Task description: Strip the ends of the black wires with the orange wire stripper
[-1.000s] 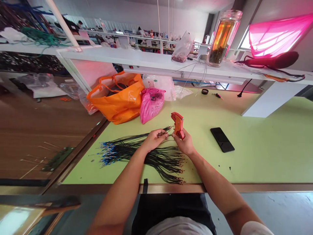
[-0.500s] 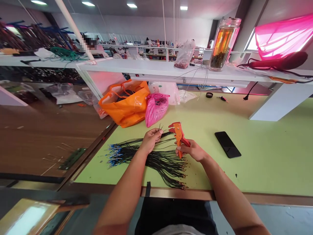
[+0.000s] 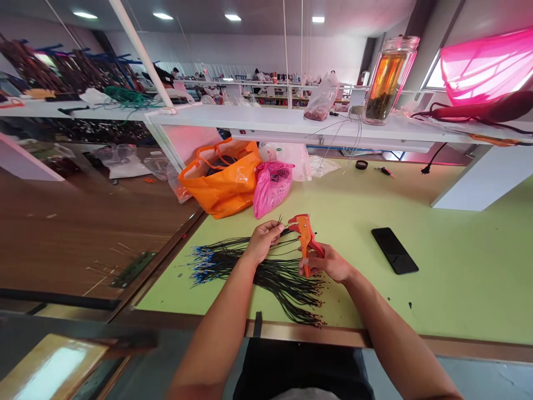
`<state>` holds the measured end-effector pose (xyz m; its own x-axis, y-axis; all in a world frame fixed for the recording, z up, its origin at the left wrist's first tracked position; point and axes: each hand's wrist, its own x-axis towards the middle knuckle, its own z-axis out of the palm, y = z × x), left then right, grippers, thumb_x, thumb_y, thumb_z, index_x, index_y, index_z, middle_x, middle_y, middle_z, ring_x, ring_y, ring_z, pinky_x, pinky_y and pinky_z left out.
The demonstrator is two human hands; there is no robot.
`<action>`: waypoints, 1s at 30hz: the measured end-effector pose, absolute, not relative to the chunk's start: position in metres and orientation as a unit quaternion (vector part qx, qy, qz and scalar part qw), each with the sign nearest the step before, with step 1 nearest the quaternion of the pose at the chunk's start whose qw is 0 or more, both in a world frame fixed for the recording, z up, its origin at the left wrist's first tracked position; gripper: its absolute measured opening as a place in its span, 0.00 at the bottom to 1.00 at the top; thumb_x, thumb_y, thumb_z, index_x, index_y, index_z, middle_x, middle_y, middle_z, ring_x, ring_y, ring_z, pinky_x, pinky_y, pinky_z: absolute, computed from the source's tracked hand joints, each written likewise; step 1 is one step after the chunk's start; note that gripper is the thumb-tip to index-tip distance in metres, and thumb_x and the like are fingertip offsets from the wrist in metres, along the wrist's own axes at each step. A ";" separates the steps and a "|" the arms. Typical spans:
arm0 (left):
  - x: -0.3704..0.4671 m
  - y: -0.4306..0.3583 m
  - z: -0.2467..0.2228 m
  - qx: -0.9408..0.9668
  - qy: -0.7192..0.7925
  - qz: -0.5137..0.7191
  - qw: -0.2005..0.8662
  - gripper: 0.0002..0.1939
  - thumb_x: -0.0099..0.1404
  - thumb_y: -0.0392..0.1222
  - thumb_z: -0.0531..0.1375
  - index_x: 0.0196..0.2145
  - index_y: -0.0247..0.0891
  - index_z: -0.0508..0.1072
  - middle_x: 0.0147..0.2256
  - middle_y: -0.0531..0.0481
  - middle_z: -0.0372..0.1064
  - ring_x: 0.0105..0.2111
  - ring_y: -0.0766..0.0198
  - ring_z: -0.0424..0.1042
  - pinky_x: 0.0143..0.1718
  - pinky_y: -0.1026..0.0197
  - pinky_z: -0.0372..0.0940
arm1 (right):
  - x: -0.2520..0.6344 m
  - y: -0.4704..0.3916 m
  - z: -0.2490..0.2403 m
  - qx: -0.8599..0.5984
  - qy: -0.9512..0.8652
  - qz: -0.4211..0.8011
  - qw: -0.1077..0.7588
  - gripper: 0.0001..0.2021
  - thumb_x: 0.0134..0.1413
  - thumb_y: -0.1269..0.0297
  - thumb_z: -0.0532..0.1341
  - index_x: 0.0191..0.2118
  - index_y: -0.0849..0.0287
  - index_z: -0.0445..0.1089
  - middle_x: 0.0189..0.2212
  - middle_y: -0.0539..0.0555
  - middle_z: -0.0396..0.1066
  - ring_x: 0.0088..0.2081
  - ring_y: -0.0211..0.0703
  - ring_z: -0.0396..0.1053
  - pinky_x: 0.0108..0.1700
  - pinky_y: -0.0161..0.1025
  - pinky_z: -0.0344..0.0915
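Note:
My left hand (image 3: 265,240) is closed in a pinch on thin black wires, whose ends stick up past the fingertips. One wire end points right, at the jaws of an orange and red wire stripper (image 3: 305,233); whether it is between them I cannot tell. My right hand (image 3: 327,262) is wrapped round the stripper's handles, holding it upright with the jaws facing left. Below both hands a bundle of black wires (image 3: 275,280) lies across the green table, with blue ends on the left and coppery ends on the right.
A black phone (image 3: 395,250) lies to the right on the table (image 3: 458,266). Behind my hands stand an orange bag (image 3: 227,186) and a pink plastic bag (image 3: 272,189). A raised white shelf (image 3: 258,118) crosses the back, bearing a glass bottle (image 3: 387,83).
The view has shifted slightly, so everything sits a little further right and lower. The wire end in my left hand is closer to the stripper's jaws. Both hands keep their grips.

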<state>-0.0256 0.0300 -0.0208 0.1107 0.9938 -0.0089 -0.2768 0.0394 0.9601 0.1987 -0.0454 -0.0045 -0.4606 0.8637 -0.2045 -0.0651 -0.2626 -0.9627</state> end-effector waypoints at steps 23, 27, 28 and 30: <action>-0.029 0.030 -0.025 0.503 0.396 0.509 0.575 0.26 0.51 0.60 0.75 0.29 0.36 0.73 0.19 0.60 0.58 0.19 0.74 0.52 0.23 0.65 0.45 | 0.190 -0.047 -0.017 -0.392 -0.501 0.676 0.371 0.23 0.46 0.55 0.77 0.41 0.62 0.70 0.24 0.47 0.72 0.22 0.38 0.73 0.28 0.38 0.71; -0.027 0.029 -0.024 0.505 0.397 0.511 0.571 0.28 0.50 0.63 0.76 0.26 0.36 0.71 0.19 0.60 0.58 0.19 0.74 0.51 0.23 0.66 0.46 | 0.189 -0.048 -0.015 -0.394 -0.501 0.675 0.370 0.23 0.45 0.54 0.77 0.40 0.61 0.69 0.23 0.47 0.72 0.22 0.38 0.72 0.28 0.37 0.70; -0.027 0.029 -0.024 0.505 0.397 0.511 0.572 0.28 0.49 0.63 0.76 0.26 0.36 0.71 0.19 0.59 0.58 0.19 0.74 0.51 0.23 0.66 0.46 | 0.190 -0.048 -0.014 -0.393 -0.501 0.676 0.371 0.23 0.46 0.54 0.77 0.40 0.61 0.69 0.23 0.47 0.72 0.22 0.38 0.72 0.27 0.37 0.70; -0.026 0.029 -0.023 0.505 0.395 0.511 0.573 0.29 0.49 0.64 0.76 0.25 0.37 0.70 0.19 0.59 0.58 0.19 0.74 0.51 0.23 0.66 0.47 | 0.190 -0.048 -0.014 -0.387 -0.501 0.679 0.372 0.23 0.46 0.54 0.77 0.40 0.61 0.69 0.23 0.47 0.72 0.22 0.38 0.72 0.28 0.37 0.70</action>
